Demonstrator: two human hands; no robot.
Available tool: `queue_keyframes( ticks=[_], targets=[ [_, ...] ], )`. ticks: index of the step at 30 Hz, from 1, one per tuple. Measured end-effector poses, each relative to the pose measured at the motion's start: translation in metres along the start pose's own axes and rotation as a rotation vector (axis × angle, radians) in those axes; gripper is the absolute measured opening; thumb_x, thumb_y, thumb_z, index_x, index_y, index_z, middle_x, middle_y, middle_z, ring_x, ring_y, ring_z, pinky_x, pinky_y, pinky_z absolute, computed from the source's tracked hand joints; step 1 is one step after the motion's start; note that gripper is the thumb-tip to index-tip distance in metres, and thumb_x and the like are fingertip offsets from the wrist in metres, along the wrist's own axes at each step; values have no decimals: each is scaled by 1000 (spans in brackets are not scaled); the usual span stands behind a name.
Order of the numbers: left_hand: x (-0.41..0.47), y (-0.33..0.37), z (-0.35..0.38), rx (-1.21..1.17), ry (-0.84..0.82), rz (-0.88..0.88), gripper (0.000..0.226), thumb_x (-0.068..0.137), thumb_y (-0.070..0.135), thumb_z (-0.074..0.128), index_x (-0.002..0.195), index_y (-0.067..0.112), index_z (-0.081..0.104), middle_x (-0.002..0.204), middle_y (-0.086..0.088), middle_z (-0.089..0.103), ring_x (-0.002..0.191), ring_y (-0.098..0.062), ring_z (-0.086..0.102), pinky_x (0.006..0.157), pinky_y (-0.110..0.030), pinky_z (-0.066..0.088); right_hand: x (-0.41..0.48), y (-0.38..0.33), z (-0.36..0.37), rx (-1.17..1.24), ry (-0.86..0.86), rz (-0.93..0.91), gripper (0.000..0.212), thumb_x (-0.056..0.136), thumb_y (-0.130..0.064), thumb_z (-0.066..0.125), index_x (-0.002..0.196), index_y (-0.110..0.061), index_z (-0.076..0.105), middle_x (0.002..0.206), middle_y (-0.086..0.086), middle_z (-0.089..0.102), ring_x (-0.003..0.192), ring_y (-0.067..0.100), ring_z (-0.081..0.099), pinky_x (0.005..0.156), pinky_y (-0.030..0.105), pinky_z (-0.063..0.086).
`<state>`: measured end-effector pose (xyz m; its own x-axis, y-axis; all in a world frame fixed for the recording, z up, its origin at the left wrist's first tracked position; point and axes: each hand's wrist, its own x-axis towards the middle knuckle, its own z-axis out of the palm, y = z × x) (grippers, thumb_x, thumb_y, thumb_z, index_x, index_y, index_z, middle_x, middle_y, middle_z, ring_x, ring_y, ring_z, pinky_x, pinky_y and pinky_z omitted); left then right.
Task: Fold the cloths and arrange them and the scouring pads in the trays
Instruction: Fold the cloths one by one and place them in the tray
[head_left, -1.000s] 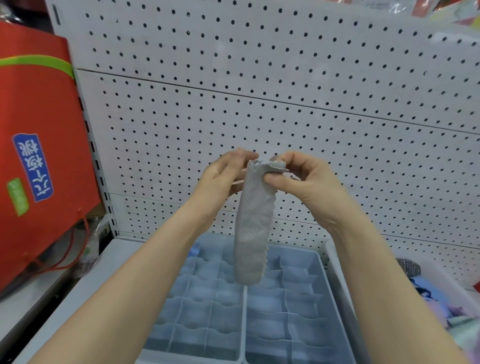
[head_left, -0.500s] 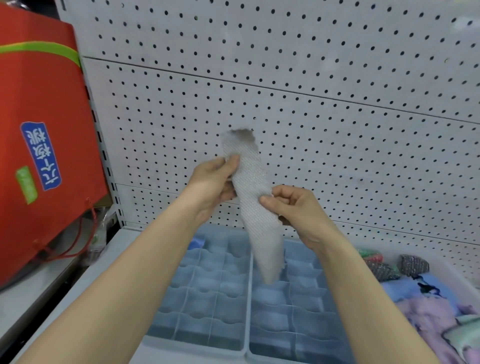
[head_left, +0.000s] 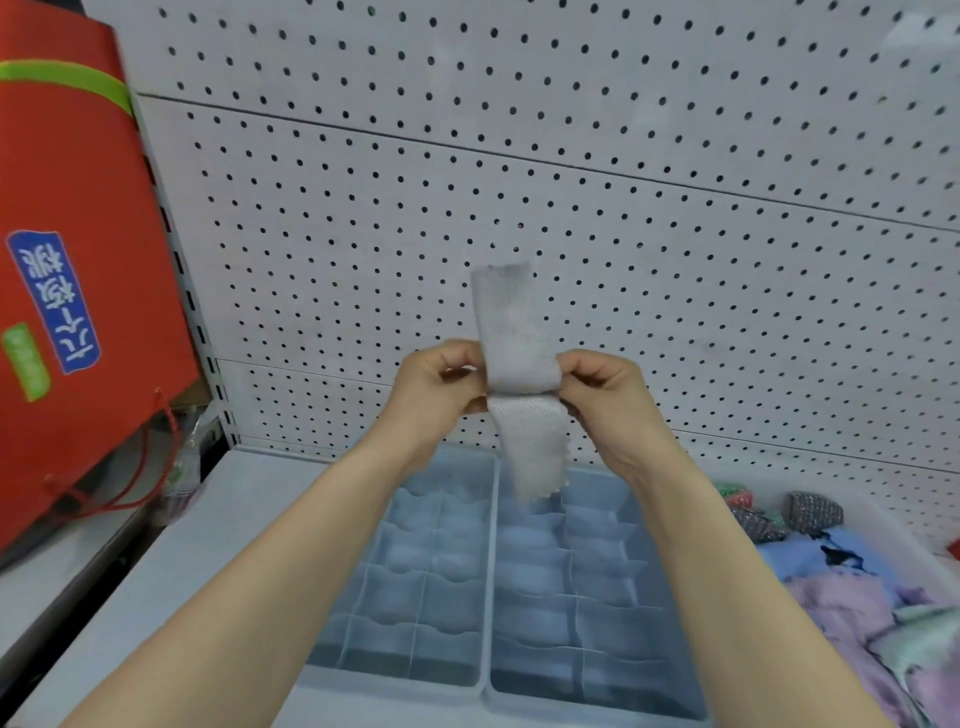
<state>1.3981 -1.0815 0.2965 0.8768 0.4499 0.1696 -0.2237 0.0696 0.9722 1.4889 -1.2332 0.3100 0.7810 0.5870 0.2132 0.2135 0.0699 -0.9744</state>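
Cloth: we've got the cloth up in the air above the trays, one end standing, one dangling.
Left hand: pinching its left edge.
Right hand: pinching its right edge.

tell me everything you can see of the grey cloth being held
The grey cloth is a narrow strip of textured fabric with a scalloped lower edge. Held mid-air above the blue trays, it is pinched at its middle by the left hand and right hand; one end stands up, the other hangs down.
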Motion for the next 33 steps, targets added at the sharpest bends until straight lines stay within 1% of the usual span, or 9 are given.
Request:
queue_keyframes(
  ticks=[8,11,14,17,19,23,28,30,33],
  targets=[
    [1,10,-1,96,10,191,41,85,-18,52,68,14,70,95,-2,60,78,-6,63,73,-20,52,7,-7,2,-108,-13,-34,52,92,11,44,58,-21,66,71,16,50,69,27,45,63,34,49],
    [2,9,-4,142,49,234,46,86,-16,54,67,22,72,96,-1,61,84,-13,62,78,-30,55,4,-12,5,-10,-67,30,35,97,0,45,76,-18,66,80,9,62,72,24,60,66,34,52],
    [0,11,-6,180,114,242,42,89,-9,55,76,27,73,96,6,63,84,-12,64,76,-25,52,-1,-12,5,8,-147,38,10,95,-9,58,98,-17,62,82,3,67,75,20,65,71,37,55],
    [-8,12,-6,72,36,41,20,100,22,53,115,28,64,106,8,64,89,-9,68,77,-22,54,-4,-5,9,-10,-67,-8,18,90,-4,66,103,-16,61,77,3,65,70,17,64,66,32,55],
    [-14,4,-8,54,-78,-142,31,98,34,55,127,22,55,112,0,69,92,-11,71,77,-23,57,-3,-3,11,48,9,0,19,90,-3,66,104,-15,60,77,5,64,68,16,65,63,27,53],
    [-19,-11,-11,54,-72,-239,21,92,15,65,113,9,65,99,-14,73,84,-18,72,67,-26,58,-5,1,10,-23,43,-5,20,95,0,57,111,-12,59,87,6,64,73,10,66,66,23,53],
    [-14,-4,-14,-225,19,-413,15,93,12,62,105,3,63,73,-4,71,57,-9,67,52,-19,54,-18,14,0,-496,-224,-252,58,82,4,63,126,-32,59,139,-8,41,131,6,43,104,21,41],
    [-15,-1,-14,-277,13,-439,22,94,13,60,112,0,62,75,-5,71,60,-9,68,54,-18,54,-20,17,3,-557,-238,-300,53,78,-4,74,120,-34,64,140,-9,42,133,5,39,106,16,35],
    [-17,-4,-13,-204,-6,-471,32,98,26,56,114,-1,62,92,-10,72,72,-14,72,64,-23,59,-18,18,9,-492,-110,-341,32,80,-3,66,100,-27,73,117,-7,62,115,7,56,97,22,44]
  ],
)
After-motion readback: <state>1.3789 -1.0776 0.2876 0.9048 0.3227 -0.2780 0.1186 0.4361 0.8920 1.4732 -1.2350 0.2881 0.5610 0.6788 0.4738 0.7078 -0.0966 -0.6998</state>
